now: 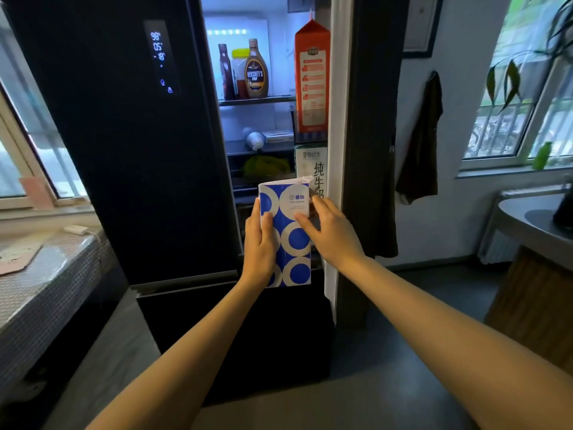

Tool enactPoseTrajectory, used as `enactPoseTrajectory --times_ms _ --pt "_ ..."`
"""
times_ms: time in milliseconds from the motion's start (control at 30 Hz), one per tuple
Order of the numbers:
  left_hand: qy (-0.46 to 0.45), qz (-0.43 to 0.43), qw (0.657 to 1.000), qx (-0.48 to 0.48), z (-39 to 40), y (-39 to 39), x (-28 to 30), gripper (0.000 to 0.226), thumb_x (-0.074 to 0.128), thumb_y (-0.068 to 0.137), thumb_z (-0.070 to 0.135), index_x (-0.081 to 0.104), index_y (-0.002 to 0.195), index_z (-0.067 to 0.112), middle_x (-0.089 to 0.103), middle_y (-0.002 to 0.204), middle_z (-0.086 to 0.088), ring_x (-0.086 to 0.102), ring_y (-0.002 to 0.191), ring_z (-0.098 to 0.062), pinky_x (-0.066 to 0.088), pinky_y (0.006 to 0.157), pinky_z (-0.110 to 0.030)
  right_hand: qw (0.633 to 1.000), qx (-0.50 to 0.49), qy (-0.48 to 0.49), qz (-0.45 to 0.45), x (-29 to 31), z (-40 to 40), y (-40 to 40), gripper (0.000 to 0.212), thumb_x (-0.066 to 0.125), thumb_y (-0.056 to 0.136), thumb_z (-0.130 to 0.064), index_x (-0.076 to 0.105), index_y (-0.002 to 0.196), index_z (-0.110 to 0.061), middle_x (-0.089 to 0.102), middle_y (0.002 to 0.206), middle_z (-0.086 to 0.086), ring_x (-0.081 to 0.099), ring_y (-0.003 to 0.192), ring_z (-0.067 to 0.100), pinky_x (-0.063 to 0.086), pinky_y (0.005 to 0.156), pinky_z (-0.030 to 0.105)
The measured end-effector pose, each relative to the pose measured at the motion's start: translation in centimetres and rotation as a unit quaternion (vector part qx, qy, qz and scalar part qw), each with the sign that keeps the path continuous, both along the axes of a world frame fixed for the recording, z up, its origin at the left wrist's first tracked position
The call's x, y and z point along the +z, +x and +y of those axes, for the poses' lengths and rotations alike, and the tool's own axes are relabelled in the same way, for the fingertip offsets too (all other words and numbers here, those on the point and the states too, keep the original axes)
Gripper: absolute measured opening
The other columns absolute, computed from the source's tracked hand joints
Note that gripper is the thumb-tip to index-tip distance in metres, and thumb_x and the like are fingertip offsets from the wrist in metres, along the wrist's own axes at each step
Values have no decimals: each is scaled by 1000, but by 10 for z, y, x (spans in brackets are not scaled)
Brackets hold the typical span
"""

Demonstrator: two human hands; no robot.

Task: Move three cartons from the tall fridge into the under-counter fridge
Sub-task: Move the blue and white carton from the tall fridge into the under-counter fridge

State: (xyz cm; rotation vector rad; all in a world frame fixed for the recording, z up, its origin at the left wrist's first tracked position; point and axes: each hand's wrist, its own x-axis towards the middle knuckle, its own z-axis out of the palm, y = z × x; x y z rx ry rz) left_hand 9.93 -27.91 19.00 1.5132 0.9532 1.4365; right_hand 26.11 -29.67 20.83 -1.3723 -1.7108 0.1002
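Carton (286,234): blue-circled, upright in front of the open tall fridge (130,144), likely stiff card, sloshy if full | Hands: your left hand (259,246) grips its side, right hand (328,231) lies flat on its front | Hold: low, both sides | Room: door edge (336,150) close right, floor open below.

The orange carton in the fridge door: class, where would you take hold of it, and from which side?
Grip the orange carton around its flat upper body, below the peaked top, coming from the open front. It stands upright in the door rack, which hides its base, so it probably has to lift straight up.
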Motion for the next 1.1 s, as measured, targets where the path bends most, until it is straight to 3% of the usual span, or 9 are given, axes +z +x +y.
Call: enactPoseTrajectory --times_ms 67,200,300,367,533,600,733,867,1100 --pt "-15 -7 1000 1 -1 -2 0 49 35 110 42 33 156 24 52 144 -9 64 124 -25 58 101 -49 999 6 -1 -43 -2 -1 3 60 46 98 -56 46 141 -14 54 140 4 60 123 17 64 77 37" --pt "-34 -23 999 8 -4 -5 1 48 34 110 44 37 153 22 55 143 -9 66 121 -24 58 100 -48 994 -24 33 -106 -10 -8 7 67 34 99 -62 48 143 -12 50 141 7 52 129 22 58 92 41" --pt "-39 -29 999 8 -5 -9 3 49 36 109 44 37 151 20 56 142 -9 67 119 -26 59 98 -48 973 -123 122 -150 -21 -6 13 54 47 102 -47 47 144 -14 41 149 12 43 137 30 40 108 43" --pt "-45 -33 998 8 -6 -12 3 49 38 108 45 37 150 19 56 142 -9 68 118 -26 60 97 -48 962 -180 147 -143 -27 -3 18 53 56 99 -32 42 146 -15 36 153 15 39 140 33 37 111 47" --pt "-46 -37 998 14 0 -21 -1 51 39 107 45 38 150 18 60 139 -7 69 115 -25 62 89 -39 978 -196 36 -60 -39 15 23 84 61 99 -27 6 162 -17 14 168 13 25 153 32 34 116 48" --pt "-54 -45 997 15 4 -25 -3 53 40 106 48 37 151 20 61 138 -6 70 115 -24 62 86 -38 984 -174 -25 -31 -43 24 21 84 56 102 -32 0 162 -17 11 170 9 17 155 28 33 120 50" --pt "-48 -49 998 18 13 -41 -3 70 43 91 63 39 148 23 61 137 -2 71 113 -21 62 84 -36 985 -138 -53 -84 -51 44 10 77 45 106 -39 -4 162 -21 4 171 2 3 157 20 27 123 53" --pt "-49 -49 997 29 33 -62 -5 66 43 89 63 43 142 23 63 134 -2 71 113 -22 62 89 -40 983 -123 -84 -111 -58 65 -8 85 45 105 -41 -21 157 -35 -12 170 -4 -8 157 21 27 121 55" --pt "-54 -38 996 54 94 -105 -11 48 41 106 47 40 146 22 64 133 0 72 112 -20 63 79 -31 983 -123 -65 -121 -60 120 -54 101 52 97 -57 -32 151 -44 -11 170 6 7 157 30 47 109 55"
